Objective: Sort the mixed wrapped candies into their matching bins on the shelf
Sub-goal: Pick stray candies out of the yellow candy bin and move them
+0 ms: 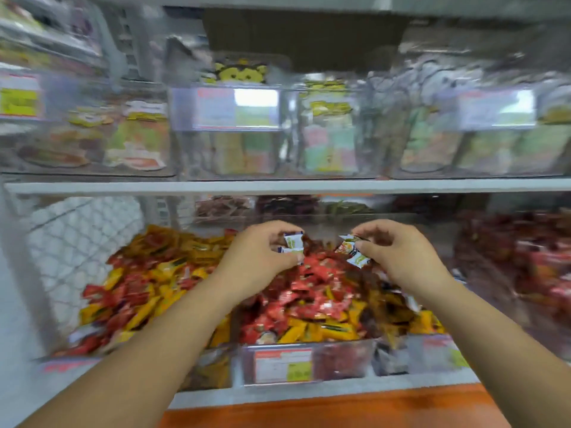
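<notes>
My forearms (139, 350) cross the middle bin's (340, 359) front edge. My left hand (258, 257) pinches white-green candies (293, 241) and my right hand (401, 257) pinches similar candies (355, 253). They're light, crinkly and probably slippery, so I'd hold them by the wrapper ends.

Non-task items: white quilted padding (77, 242) at far left, brown cardboard box (306, 35) top centre, blurred snack packets (136, 140) upright in the upper row beside a white-and-green price tag (236, 108), orange-headed price label (282, 366) low centre, orange strip (340, 409) along the bottom edge.
</notes>
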A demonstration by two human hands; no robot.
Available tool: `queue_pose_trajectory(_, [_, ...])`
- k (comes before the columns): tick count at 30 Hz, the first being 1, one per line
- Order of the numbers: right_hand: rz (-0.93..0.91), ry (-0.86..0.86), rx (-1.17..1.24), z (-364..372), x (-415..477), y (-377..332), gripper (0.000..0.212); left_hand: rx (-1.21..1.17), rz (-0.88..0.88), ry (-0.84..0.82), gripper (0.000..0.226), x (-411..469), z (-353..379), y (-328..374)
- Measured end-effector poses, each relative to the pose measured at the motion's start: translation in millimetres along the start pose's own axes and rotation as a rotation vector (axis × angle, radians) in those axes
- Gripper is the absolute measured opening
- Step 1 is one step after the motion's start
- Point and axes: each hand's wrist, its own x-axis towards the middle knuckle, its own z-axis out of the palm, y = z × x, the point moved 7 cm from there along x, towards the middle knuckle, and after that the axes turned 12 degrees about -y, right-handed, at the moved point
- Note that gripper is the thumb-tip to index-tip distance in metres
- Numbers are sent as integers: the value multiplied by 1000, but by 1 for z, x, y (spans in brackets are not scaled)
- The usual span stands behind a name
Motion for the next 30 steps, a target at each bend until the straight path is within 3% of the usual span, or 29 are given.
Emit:
queue_pose_trajectory(4, [134,199,-122,-67,-7,58,8,22,43,-71,37,64,67,26])
queue_pose_trajectory(6, [181,264,-184,-85,-8,76,12,104,42,-101,41,90,93,36])
queue_pose_trajectory(11, [211,165,-246,-85,0,93,23,126,40,-259,55,117,131,47])
queue_pose_trajectory(19, [17,-4,-395,-57,-9,26,19,358,112,-134,42,19,26,26])
queue_pose_trajectory(25, [-256,-305,-390,58,-17,-69,22,476,-124,23,35,-109,-90,-47])
queue_pose_trajectory(30, [-428,-569,-475,163,-19,-123,23,500,-326,57,36,-177,-145,-102])
